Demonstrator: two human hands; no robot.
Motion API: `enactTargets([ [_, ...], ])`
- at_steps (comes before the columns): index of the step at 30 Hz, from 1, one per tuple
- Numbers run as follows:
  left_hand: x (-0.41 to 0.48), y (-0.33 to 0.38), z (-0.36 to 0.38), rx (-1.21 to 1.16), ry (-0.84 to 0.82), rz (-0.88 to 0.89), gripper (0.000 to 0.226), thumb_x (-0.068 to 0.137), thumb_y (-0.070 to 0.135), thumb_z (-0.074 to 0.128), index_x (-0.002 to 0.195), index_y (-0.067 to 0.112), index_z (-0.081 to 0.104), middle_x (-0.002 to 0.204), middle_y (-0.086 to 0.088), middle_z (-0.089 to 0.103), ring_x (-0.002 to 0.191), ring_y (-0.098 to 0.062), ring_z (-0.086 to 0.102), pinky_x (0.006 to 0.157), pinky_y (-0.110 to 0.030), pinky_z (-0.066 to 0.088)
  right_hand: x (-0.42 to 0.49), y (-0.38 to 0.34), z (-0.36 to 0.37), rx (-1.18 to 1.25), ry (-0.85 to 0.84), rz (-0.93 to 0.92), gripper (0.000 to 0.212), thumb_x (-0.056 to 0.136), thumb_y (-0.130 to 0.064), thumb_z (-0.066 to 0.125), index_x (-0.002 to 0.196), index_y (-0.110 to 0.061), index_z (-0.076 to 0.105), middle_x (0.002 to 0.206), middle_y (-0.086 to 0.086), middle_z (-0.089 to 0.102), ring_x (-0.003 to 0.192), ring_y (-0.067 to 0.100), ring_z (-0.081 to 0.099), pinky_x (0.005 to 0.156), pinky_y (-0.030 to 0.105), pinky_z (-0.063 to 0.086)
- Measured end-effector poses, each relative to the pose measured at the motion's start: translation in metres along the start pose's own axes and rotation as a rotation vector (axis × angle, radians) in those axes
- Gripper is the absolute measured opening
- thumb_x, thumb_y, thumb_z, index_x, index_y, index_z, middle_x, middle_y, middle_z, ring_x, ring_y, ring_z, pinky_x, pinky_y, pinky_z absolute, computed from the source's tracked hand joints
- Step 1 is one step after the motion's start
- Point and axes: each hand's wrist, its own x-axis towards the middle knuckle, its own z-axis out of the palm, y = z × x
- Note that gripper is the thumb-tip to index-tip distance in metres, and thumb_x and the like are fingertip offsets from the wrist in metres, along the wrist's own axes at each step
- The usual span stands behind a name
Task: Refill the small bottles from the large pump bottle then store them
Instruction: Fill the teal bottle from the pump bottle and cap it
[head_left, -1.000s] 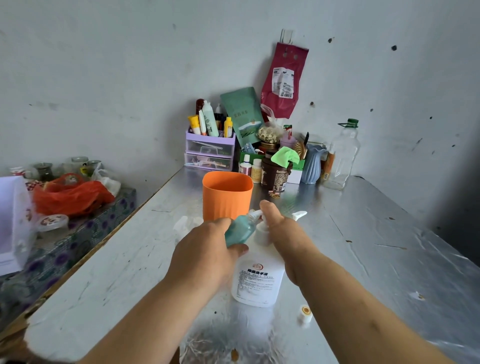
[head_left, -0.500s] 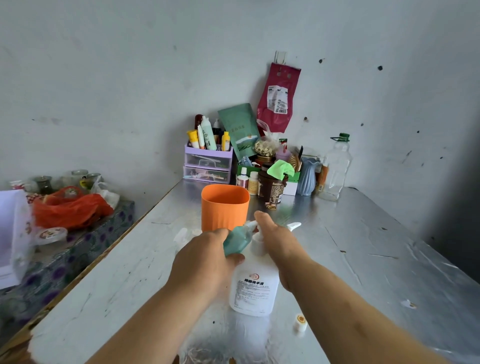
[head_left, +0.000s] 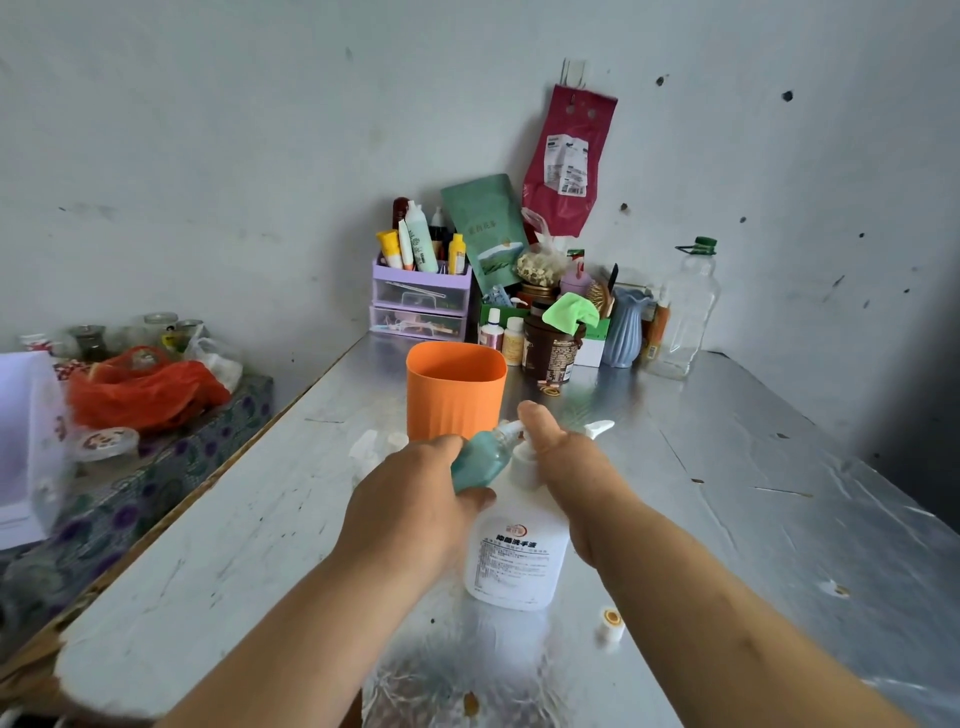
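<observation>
My left hand (head_left: 415, 499) grips the small teal bottle (head_left: 480, 460) at mid-frame, tilted, its pale neck just left of my right thumb. My right hand (head_left: 569, 467) lies over the head of the large pump bottle (head_left: 514, 558), which stands upright just below centre; its fingers are hidden, so I cannot tell if they curl. The white spout (head_left: 598, 428) pokes out to the right of that hand, apart from the little neck, so I judge a press now would squirt soap onto the table and not into the bottle. A hard push could also skid the big bottle on the slick sheet. The loose cap (head_left: 612, 621) at lower right could roll off if knocked. The table (head_left: 753, 499) is shiny, creased metal sheet, scratched and speckled; an orange cup (head_left: 454, 392) stands just behind my hands, toiletries crowd the upper-centre corner, and the grey walls are spotted
</observation>
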Motion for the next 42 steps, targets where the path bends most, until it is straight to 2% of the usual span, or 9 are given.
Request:
enactTargets([
  [3, 0.0, -0.003, 0.002, 0.015, -0.003, -0.004, 0.025, 0.086, 0.046, 0.065, 0.1, 0.028, 0.055, 0.099, 0.007, 0.064, 0.088, -0.018, 0.06, 0.073, -0.033, 0.05, 0.004, 0.007, 0.003, -0.007, 0.02, -0.054, 0.032, 0.093, -0.047, 0.045, 0.079, -0.023, 0.06, 0.086, 0.0, 0.06, 0.077, 0.014, 0.057, 0.074, 0.027, 0.047],
  [7, 0.0, -0.001, 0.001, 0.029, -0.008, -0.016, 0.025, 0.087, 0.046, 0.065, 0.102, 0.028, 0.055, 0.101, 0.007, 0.063, 0.09, -0.019, 0.06, 0.073, -0.032, 0.049, -0.003, 0.0, 0.007, 0.018, 0.018, 0.035, 0.049, 0.075, -0.061, 0.044, 0.098, -0.023, 0.065, 0.099, 0.007, 0.066, 0.1, 0.029, 0.062, 0.095, 0.043, 0.048],
  [18, -0.002, 0.008, -0.006, 0.033, -0.004, -0.017, 0.027, 0.086, 0.048, 0.065, 0.097, 0.028, 0.053, 0.098, 0.006, 0.066, 0.09, -0.02, 0.06, 0.07, -0.031, 0.046, -0.01, -0.012, 0.003, 0.024, 0.015, 0.064, 0.046, 0.066, -0.06, 0.044, 0.074, -0.018, 0.063, 0.091, 0.011, 0.065, 0.097, 0.034, 0.062, 0.098, 0.048, 0.043],
  [21, -0.001, 0.006, -0.006, 0.022, 0.003, -0.006, 0.027, 0.086, 0.048, 0.065, 0.098, 0.027, 0.054, 0.098, 0.006, 0.065, 0.09, -0.02, 0.06, 0.07, -0.031, 0.047, -0.006, -0.008, 0.004, 0.01, 0.001, 0.039, 0.044, 0.073, -0.058, 0.04, 0.075, -0.019, 0.061, 0.101, 0.017, 0.065, 0.106, 0.036, 0.059, 0.1, 0.05, 0.044],
  [30, 0.0, -0.001, 0.001, 0.002, 0.015, 0.012, 0.026, 0.085, 0.047, 0.066, 0.091, 0.027, 0.051, 0.091, 0.006, 0.062, 0.083, -0.019, 0.06, 0.067, -0.031, 0.047, 0.005, 0.006, 0.006, 0.06, 0.077, -0.014, 0.039, 0.079, -0.056, 0.05, 0.08, -0.02, 0.062, 0.081, 0.004, 0.061, 0.08, 0.024, 0.057, 0.078, 0.035, 0.045],
  [33, 0.0, -0.004, 0.003, 0.006, 0.004, 0.001, 0.025, 0.086, 0.046, 0.066, 0.095, 0.027, 0.054, 0.092, 0.007, 0.063, 0.084, -0.018, 0.06, 0.07, -0.032, 0.049, 0.005, 0.011, 0.012, 0.068, 0.077, -0.022, 0.047, 0.07, -0.061, 0.047, 0.087, -0.02, 0.065, 0.082, 0.004, 0.065, 0.079, 0.024, 0.06, 0.081, 0.037, 0.049],
  [38, -0.002, -0.001, 0.001, 0.024, -0.021, 0.005, 0.027, 0.087, 0.048, 0.064, 0.102, 0.028, 0.055, 0.099, 0.007, 0.063, 0.089, -0.017, 0.061, 0.074, -0.033, 0.051, 0.001, 0.007, 0.003, 0.062, 0.038, 0.027, 0.043, 0.085, -0.057, 0.048, 0.095, -0.018, 0.064, 0.091, 0.006, 0.066, 0.087, 0.022, 0.061, 0.082, 0.033, 0.047],
  [40, -0.003, 0.001, -0.002, 0.023, -0.026, 0.004, 0.026, 0.087, 0.048, 0.064, 0.101, 0.028, 0.054, 0.101, 0.007, 0.064, 0.09, -0.018, 0.06, 0.075, -0.032, 0.05, 0.0, 0.001, 0.002, 0.055, 0.007, 0.04, 0.046, 0.078, -0.061, 0.051, 0.089, -0.018, 0.065, 0.093, 0.008, 0.068, 0.09, 0.024, 0.063, 0.086, 0.035, 0.051],
  [42, -0.003, 0.003, -0.006, 0.026, -0.022, -0.004, 0.025, 0.087, 0.047, 0.064, 0.1, 0.028, 0.054, 0.1, 0.006, 0.065, 0.091, -0.019, 0.06, 0.074, -0.032, 0.049, -0.003, -0.003, 0.0, 0.054, 0.001, -0.03, 0.036, 0.085, -0.053, 0.052, 0.076, -0.02, 0.061, 0.08, 0.0, 0.064, 0.074, 0.014, 0.06, 0.071, 0.025, 0.051],
])
